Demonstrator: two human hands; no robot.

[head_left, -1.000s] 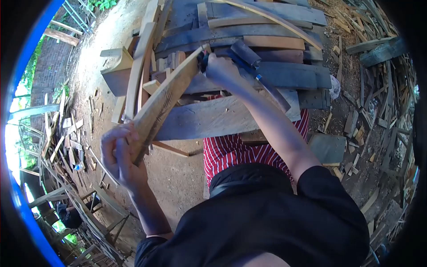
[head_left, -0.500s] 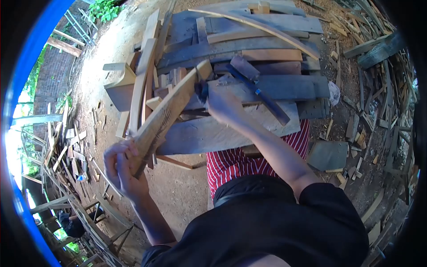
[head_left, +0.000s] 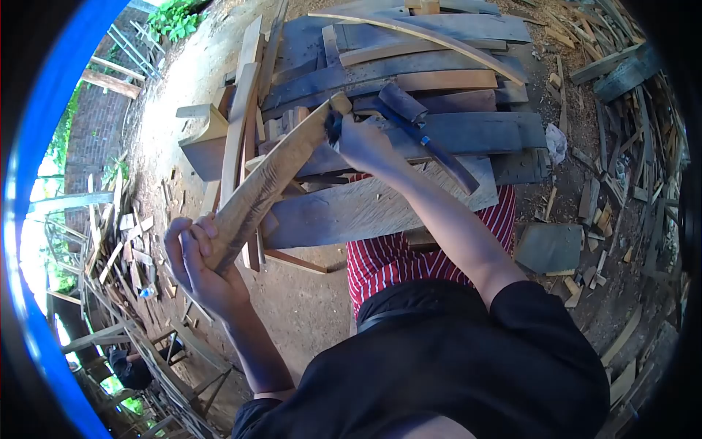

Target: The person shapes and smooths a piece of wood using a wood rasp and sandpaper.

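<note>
A long wooden piece (head_left: 274,164) slants from lower left to upper right, with dark grain marks along its face. Its lower end is gripped by my left hand (head_left: 207,267), fingers wrapped round the edge. Near its upper end my right hand (head_left: 365,146) is closed round a small dark tool (head_left: 333,128), whose shape I cannot make out, held against or close to the wood. A mallet with a dark cylindrical head (head_left: 402,102) and a long handle (head_left: 450,167) lies on the planks to the right of my right hand. Below it is a wide board (head_left: 314,214).
Stacked planks (head_left: 468,135) form the work surface. Long strips (head_left: 238,135) and a curved-edged block (head_left: 205,139) stand at its left. A thin curved strip (head_left: 424,40) lies across the back. Scrap wood piles flank both sides; a person (head_left: 131,368) is at lower left.
The wooden piece has turned slightly, showing more of its marked face. My right hand stays near its upper end with the dark tool. The whole view has shifted a little.
</note>
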